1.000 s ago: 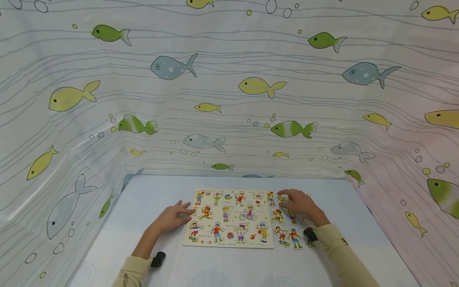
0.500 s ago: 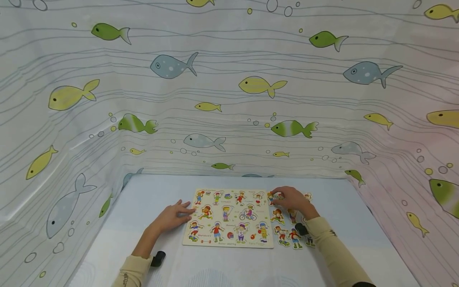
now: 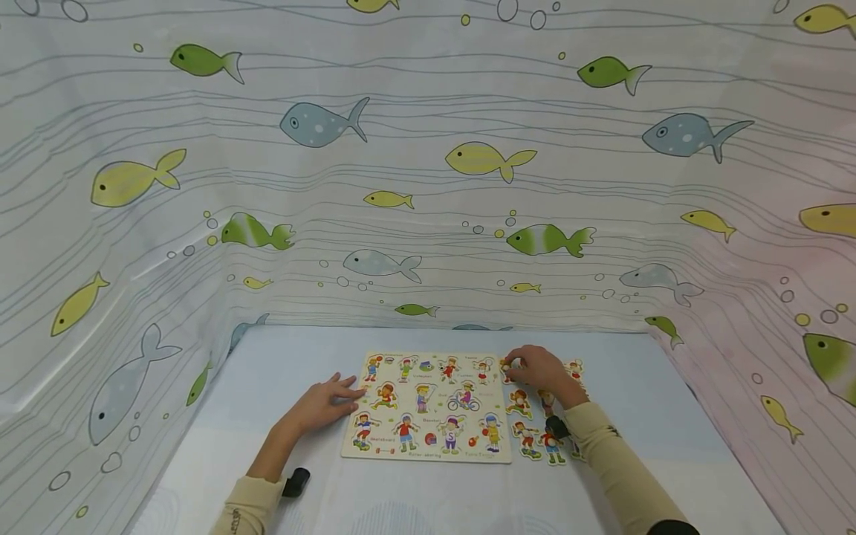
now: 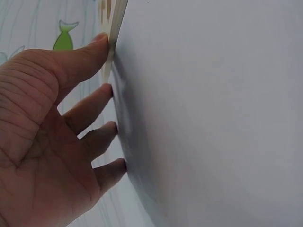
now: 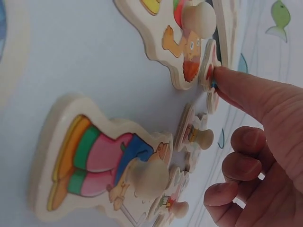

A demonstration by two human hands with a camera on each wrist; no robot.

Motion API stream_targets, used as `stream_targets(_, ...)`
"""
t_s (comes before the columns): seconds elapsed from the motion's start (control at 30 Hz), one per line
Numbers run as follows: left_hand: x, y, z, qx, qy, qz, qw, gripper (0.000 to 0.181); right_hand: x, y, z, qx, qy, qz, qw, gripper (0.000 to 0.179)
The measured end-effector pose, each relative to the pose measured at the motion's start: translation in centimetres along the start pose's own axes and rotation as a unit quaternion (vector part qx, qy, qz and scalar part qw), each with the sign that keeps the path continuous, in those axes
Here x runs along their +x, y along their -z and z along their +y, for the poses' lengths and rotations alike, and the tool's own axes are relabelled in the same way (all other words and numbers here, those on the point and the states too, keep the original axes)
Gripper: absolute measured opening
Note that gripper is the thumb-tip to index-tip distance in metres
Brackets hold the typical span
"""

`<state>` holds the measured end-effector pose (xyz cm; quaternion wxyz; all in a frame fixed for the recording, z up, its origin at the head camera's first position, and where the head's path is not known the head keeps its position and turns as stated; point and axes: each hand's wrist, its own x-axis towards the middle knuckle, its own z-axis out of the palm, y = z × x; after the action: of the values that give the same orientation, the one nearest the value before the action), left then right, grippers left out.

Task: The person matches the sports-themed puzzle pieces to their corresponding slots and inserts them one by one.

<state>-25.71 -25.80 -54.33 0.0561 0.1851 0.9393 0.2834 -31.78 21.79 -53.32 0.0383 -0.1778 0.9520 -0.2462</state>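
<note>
A wooden puzzle board [image 3: 435, 407] with printed sporting children lies flat on the table. At its left edge my left hand [image 3: 325, 405] rests, thumb touching the board and the other fingers spread on the table. Just right of the board, my right hand [image 3: 538, 369] pinches a small child-shaped puzzle piece [image 5: 208, 68] by its top; in the right wrist view the thumb is on it and its knob is hidden. Nearby lie other knobbed pieces: a running child [image 3: 519, 403] and a piece in pink trousers with a golf club [image 5: 106, 163].
More loose pieces, such as a skateboarder [image 3: 527, 440] and a roller skater [image 3: 552, 446], lie right of the board, partly under my right wrist. The pale table [image 3: 414, 498] meets a fish-patterned curtain [image 3: 428, 223] at the back and sides.
My right hand has moved left from over the upper loose pieces to the one beside the board, and its fingers have closed on that puzzle piece. The left hand stays put.
</note>
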Motion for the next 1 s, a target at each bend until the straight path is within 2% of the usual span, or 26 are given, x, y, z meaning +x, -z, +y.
stream_targets(0.47, -0.1, 0.0, 0.2, 0.007, 0.006, -0.001, 1.0000, 0.033, 0.1, -0.1, -0.1, 0.000, 0.001, 0.003, 1.0000, 0.018)
stream_targets(1.0, -0.1, 0.2, 0.5, 0.007, 0.001, -0.004, 1.0000, 0.033, 0.2, 1.0, -0.9, 0.008, -0.005, 0.019, 0.9998, 0.019)
